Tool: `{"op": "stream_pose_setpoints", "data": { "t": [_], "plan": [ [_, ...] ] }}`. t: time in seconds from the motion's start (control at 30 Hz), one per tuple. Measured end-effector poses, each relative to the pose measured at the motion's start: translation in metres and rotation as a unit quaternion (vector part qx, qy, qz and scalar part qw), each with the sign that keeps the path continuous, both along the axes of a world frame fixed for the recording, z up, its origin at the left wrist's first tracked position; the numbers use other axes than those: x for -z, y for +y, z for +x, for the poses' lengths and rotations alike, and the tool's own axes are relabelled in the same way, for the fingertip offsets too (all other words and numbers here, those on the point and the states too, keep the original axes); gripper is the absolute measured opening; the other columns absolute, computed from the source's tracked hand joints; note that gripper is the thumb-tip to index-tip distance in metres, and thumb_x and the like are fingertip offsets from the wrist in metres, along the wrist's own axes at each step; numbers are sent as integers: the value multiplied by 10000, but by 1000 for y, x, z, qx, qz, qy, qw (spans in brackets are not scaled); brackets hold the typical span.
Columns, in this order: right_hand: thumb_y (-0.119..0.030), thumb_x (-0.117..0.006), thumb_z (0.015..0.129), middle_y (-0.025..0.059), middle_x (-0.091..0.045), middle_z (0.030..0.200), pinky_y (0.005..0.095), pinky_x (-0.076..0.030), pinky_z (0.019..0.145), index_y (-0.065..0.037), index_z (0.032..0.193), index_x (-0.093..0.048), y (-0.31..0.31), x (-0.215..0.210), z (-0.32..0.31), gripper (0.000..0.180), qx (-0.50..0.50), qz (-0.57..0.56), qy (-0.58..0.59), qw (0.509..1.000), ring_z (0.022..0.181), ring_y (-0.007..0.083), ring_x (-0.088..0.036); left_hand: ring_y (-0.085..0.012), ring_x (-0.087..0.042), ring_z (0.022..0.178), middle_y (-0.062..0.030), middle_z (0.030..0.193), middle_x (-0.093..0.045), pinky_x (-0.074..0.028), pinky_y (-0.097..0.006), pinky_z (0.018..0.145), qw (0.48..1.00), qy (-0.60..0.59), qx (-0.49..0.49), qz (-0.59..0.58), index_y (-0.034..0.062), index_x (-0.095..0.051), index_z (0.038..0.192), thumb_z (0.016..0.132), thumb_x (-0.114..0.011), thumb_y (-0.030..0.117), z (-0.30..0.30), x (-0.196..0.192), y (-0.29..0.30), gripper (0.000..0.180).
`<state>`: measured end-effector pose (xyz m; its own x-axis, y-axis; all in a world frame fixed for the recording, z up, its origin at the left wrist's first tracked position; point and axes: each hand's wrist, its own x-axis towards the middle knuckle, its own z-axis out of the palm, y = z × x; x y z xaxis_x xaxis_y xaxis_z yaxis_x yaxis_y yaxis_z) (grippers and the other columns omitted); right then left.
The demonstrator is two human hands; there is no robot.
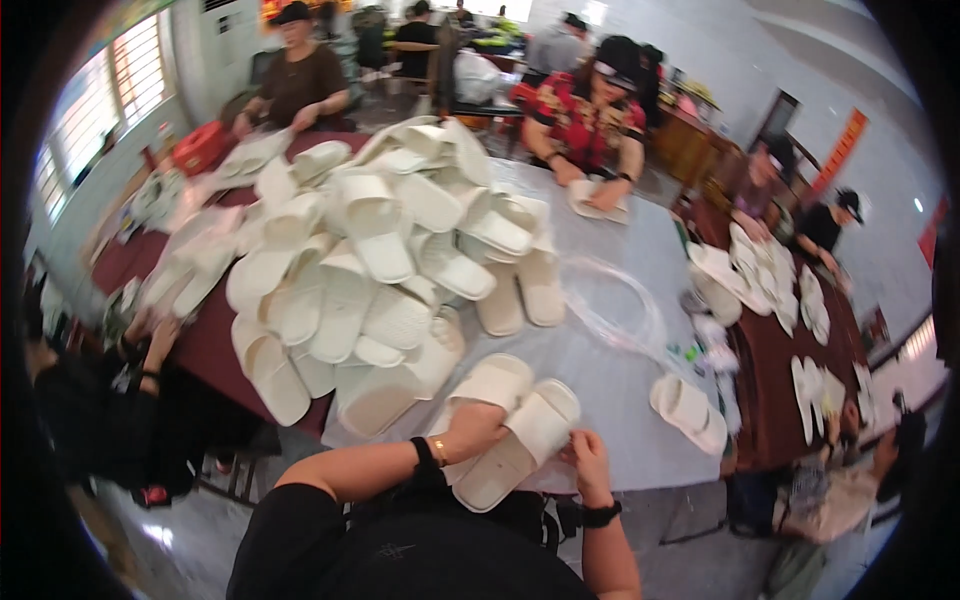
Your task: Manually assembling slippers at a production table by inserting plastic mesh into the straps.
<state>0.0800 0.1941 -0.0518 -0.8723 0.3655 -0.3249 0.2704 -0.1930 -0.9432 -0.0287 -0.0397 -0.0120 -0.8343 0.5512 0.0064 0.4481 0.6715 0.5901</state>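
Observation:
In front of me, a pair of cream slide slippers lies at the table's near edge. My left hand [472, 432] rests across the left slipper [497, 377] and grips the right slipper [510, 452], its fingertips hidden against that slipper's side. Close to the right slipper's strap, my right hand [590, 462] is closed with fingers bent together. Whatever is between those fingers, if anything, is too small to make out. A big heap of matching slippers [375, 225] rises just beyond my left hand.
A clear plastic strip [640, 300] lies looped on the grey-covered table [610, 400]. Another slipper pair [688, 412] sits to the right. Across the table a person in a red patterned shirt [590, 120] handles a slipper. Other people work at the left and at the brown table [765, 380].

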Motion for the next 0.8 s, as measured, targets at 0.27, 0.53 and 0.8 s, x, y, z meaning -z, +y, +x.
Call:
{"op": "stream_pose_setpoints", "data": {
  "t": [0.27,0.53,0.8],
  "plan": [
    [-241,-508,991,47,-633,942,248,-503,649,-54,990,-594,24,-24,9,206,67,-7,58,996,773,124,-613,-381,-634,723,-215,738,-627,-498,-465,657,989,122,-57,61,-14,-633,757,790,-613,251,-43,-114,-52,268],
    [-177,-563,940,77,-642,946,271,-512,713,-1,997,-621,77,-37,20,194,156,85,81,981,783,148,-614,-331,-540,636,-139,737,-605,-417,-446,572,790,600,-80,-97,28,-632,801,802,-602,198,-249,-167,-238,172],
    [-154,-630,855,122,-636,974,308,-501,745,16,1022,-600,146,-33,44,240,277,425,34,861,840,192,-616,-310,-569,1146,-226,1233,-589,-426,-354,985,965,114,-230,50,-57,-502,1306,876,-613,259,-309,-76,-285,545]
  ]
}}
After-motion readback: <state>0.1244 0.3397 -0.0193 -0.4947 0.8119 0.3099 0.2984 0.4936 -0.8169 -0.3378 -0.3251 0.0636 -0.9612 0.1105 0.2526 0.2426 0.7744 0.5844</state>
